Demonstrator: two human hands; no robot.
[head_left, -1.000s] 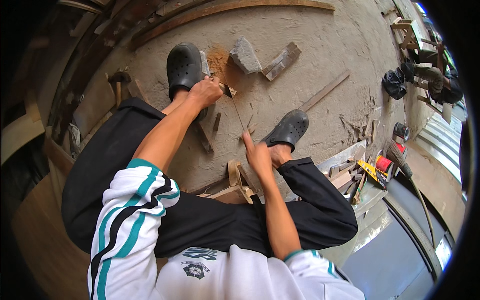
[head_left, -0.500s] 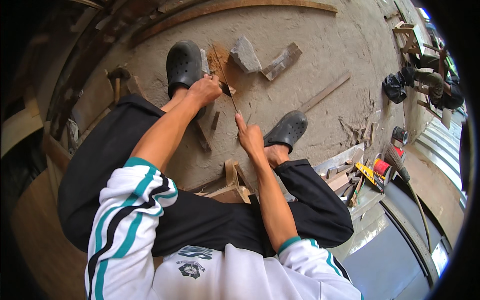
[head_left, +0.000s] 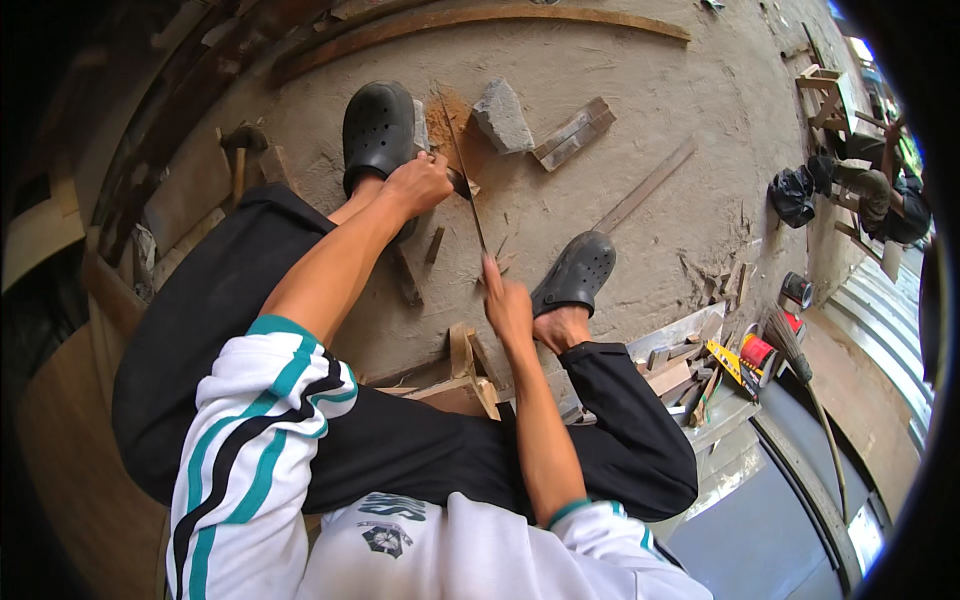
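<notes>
**Fingers clamp the strip, shaving under way**

Fingers (head_left: 500,285) of our right hand (head_left: 510,310) pinch the near end of a thin strip (head_left: 470,190). Our left hand (head_left: 420,185) closes round a knife (head_left: 462,183) laid against it, between our two clogs (head_left: 378,125). Orange dust (head_left: 448,108) and slivers (head_left: 500,255) on the ground suggest some shaving is done; how much remains, we cannot tell.

A thin, dark wooden strip (head_left: 466,180) runs nearly upright in view, slightly tilted, just right of the left black clog (head_left: 378,130). Its far end lies over an orange sawdust patch (head_left: 447,112) beside that clog.
</notes>
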